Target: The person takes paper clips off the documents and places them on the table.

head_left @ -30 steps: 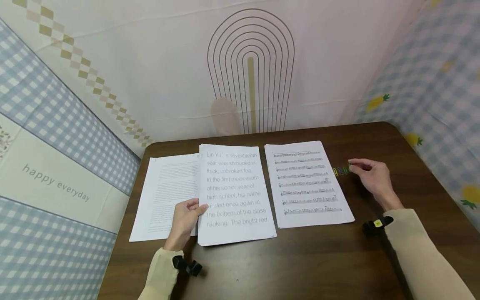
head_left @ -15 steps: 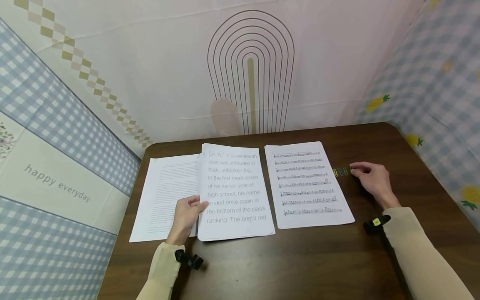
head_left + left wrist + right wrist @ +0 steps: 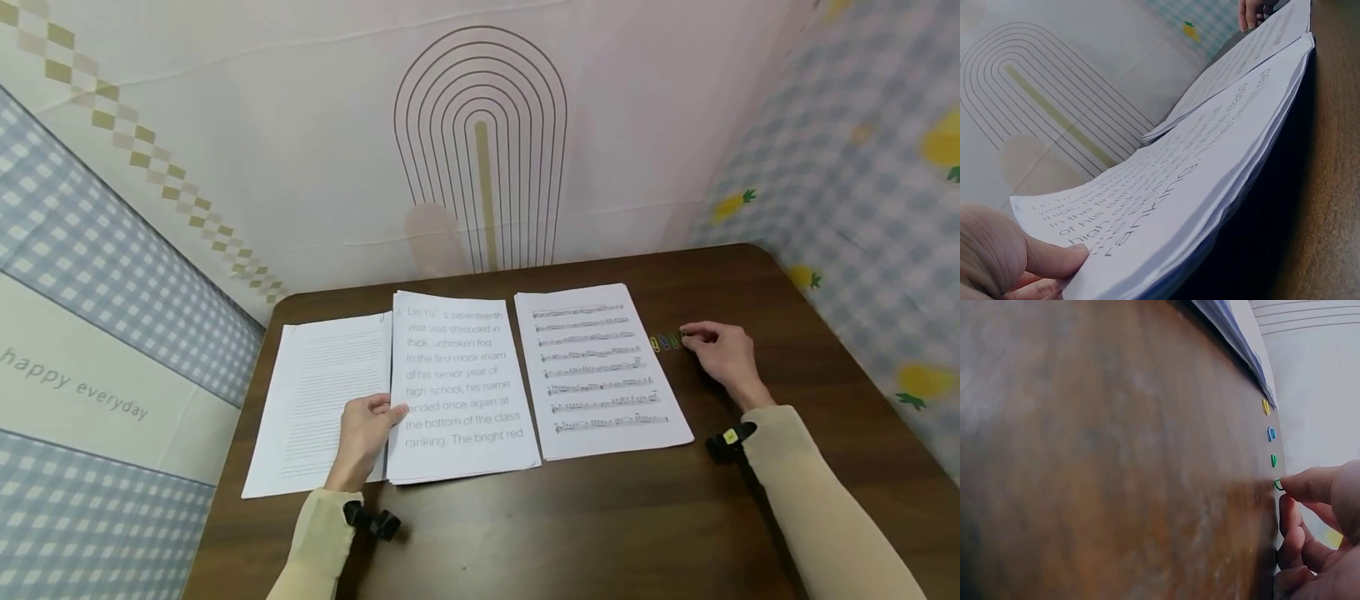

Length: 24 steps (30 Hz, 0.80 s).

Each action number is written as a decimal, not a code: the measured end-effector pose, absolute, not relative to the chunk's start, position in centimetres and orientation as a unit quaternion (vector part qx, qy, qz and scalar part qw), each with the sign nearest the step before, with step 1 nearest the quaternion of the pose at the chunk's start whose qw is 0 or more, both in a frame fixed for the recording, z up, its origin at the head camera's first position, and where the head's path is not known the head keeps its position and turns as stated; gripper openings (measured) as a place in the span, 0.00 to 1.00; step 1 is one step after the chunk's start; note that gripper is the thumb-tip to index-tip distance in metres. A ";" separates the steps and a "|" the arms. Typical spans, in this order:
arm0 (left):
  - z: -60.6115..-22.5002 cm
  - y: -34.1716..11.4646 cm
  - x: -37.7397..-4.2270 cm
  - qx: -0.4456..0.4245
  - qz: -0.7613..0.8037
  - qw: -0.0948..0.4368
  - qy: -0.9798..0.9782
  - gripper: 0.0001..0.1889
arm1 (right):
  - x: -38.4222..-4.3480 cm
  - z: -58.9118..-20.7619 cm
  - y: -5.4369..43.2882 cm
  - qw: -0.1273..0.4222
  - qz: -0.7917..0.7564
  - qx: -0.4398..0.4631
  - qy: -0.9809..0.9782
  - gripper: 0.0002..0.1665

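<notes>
My left hand [image 3: 366, 433] grips the left edge of a stack of large-print pages [image 3: 459, 392], thumb on top. In the left wrist view the sheets [image 3: 1166, 219] bow slightly, and their near edge stands above dark shadow. My right hand [image 3: 723, 354] is low over the table, right of the sheet music [image 3: 603, 375]. Its thumb and a finger pinch a green paper clip [image 3: 1279, 485], seen in the right wrist view. A second green clip [image 3: 1274, 460], a blue clip [image 3: 1271, 434] and a yellow clip [image 3: 1265, 407] lie in a row beside it.
A stack of small-print pages [image 3: 318, 400] lies at the left, partly overlapped by the large-print stack, with a clip [image 3: 382, 317] at its top edge. The brown table [image 3: 585, 533] ends at the patterned cloth wall [image 3: 330, 167] behind.
The head view has swung slightly to the right. The front edge of the large-print stack has lifted a little in my left hand. My right fingers have shifted slightly beside the row of clips.
</notes>
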<state>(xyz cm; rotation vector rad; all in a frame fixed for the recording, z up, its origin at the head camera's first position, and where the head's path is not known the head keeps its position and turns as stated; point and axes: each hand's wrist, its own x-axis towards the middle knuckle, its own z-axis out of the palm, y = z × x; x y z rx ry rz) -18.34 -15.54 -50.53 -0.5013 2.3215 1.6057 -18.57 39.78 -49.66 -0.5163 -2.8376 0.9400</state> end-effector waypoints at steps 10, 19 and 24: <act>-50.4 -14.9 -18.9 -0.171 0.542 0.131 0.813 0.19 | -18.9 -49.9 39.7 0.047 0.308 -0.174 -0.934 0.18; -50.8 -14.7 -19.0 -0.161 0.522 0.124 0.828 0.19 | -18.9 -49.9 39.6 0.034 0.316 -0.179 -0.931 0.19; -50.6 -14.4 -19.0 -0.153 0.495 0.111 0.848 0.19 | -18.8 -49.9 39.8 0.029 0.320 -0.182 -0.929 0.19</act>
